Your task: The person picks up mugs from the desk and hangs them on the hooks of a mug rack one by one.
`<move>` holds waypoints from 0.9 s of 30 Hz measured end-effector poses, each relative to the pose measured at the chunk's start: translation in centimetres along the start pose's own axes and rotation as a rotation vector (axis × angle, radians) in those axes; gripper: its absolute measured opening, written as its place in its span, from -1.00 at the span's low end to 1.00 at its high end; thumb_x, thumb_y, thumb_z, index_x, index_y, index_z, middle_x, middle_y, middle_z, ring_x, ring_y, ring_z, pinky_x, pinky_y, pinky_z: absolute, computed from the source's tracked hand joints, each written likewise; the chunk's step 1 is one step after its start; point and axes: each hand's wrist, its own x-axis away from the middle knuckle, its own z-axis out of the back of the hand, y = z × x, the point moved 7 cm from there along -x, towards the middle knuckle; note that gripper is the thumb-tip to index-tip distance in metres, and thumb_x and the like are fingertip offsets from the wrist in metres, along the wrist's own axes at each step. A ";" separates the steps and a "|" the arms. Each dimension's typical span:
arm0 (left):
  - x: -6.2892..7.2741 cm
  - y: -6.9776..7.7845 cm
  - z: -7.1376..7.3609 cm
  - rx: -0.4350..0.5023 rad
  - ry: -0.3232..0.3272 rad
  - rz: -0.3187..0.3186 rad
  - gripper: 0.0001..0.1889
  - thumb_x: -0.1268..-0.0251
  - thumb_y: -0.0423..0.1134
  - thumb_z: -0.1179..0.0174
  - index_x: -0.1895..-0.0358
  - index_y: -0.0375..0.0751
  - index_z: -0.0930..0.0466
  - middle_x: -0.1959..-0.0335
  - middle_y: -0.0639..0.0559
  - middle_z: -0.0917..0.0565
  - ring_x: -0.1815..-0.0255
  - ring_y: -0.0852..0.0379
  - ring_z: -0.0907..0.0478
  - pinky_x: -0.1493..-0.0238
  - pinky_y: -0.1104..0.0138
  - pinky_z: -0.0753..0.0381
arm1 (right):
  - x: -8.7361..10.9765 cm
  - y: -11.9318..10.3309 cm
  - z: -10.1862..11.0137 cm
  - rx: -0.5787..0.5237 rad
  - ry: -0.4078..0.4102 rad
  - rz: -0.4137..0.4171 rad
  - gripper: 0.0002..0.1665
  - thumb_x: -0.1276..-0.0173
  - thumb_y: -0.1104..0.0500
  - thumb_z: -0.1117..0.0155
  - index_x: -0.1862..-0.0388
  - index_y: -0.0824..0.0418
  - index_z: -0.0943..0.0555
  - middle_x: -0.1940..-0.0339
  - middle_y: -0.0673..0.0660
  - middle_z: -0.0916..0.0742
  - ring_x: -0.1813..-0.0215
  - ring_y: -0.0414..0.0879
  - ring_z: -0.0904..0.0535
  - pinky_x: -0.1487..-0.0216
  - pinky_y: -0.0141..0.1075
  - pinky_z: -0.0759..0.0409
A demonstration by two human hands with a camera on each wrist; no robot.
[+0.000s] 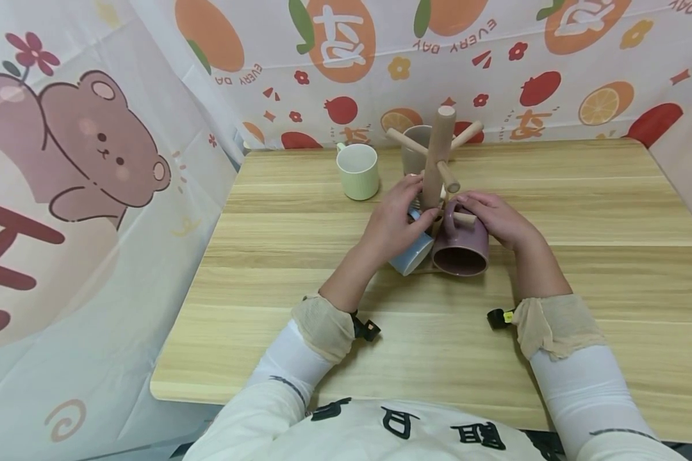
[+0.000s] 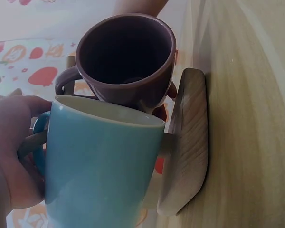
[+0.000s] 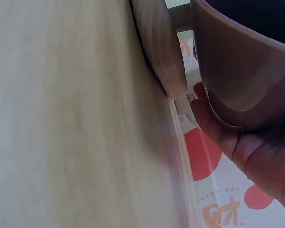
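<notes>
A wooden mug rack (image 1: 440,144) stands on the table, pegs branching from its upright post. My left hand (image 1: 389,218) grips the post, thumb in front and fingers on the far side. Just under that hand, a light blue mug (image 2: 97,161) hangs tilted with a peg through its handle. My right hand (image 1: 498,218) holds a purple mug (image 1: 464,246) by its side and bottom. Its mouth faces my body, and a peg end (image 1: 465,219) shows at its handle. In the right wrist view, fingers (image 3: 218,126) curve under the mug's bottom.
A pale green mug (image 1: 359,173) stands upright to the left of the rack. Behind the post is a grey mug (image 1: 413,160), partly hidden. Other pegs (image 1: 467,136) stick out near the post's top. A printed curtain (image 1: 403,38) hangs along the table's (image 1: 254,282) back edge.
</notes>
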 end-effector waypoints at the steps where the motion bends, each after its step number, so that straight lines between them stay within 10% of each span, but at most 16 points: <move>1: 0.0 0.0 0.0 -0.004 -0.004 0.004 -0.49 -0.36 -0.07 -0.22 -0.31 -0.20 -0.46 -0.42 -0.04 -0.40 -0.49 0.10 -0.25 -0.48 0.32 -0.18 | 0.0 0.0 0.0 0.002 0.003 -0.005 -0.41 -0.56 -0.18 0.06 -0.22 0.22 -0.56 -0.12 -0.02 -0.63 -0.19 -0.26 -0.51 -0.13 -0.44 -0.50; 18: 0.0 -0.1 -0.2 -0.009 -0.049 0.053 -0.50 -0.38 -0.06 -0.20 -0.32 -0.13 -0.43 -0.34 -0.01 -0.47 -0.38 0.14 -0.38 -0.35 0.27 -0.38 | 0.3 -0.4 -0.3 0.076 -0.003 -0.045 -0.33 -0.55 -0.20 0.06 -0.36 0.25 -0.46 -0.32 0.12 -0.54 -0.34 -0.18 -0.37 -0.27 -0.35 -0.37; 27: 0.0 -0.3 -0.3 -0.007 -0.059 0.070 -0.49 -0.39 -0.04 -0.19 -0.33 -0.12 -0.42 -0.35 0.00 -0.46 -0.40 0.15 -0.36 -0.36 0.25 -0.38 | 0.4 -1.2 -0.4 0.121 0.007 -0.051 -0.27 -0.54 -0.30 0.18 -0.34 0.21 -0.44 -0.38 0.22 -0.49 -0.40 0.04 -0.33 -0.33 0.14 -0.31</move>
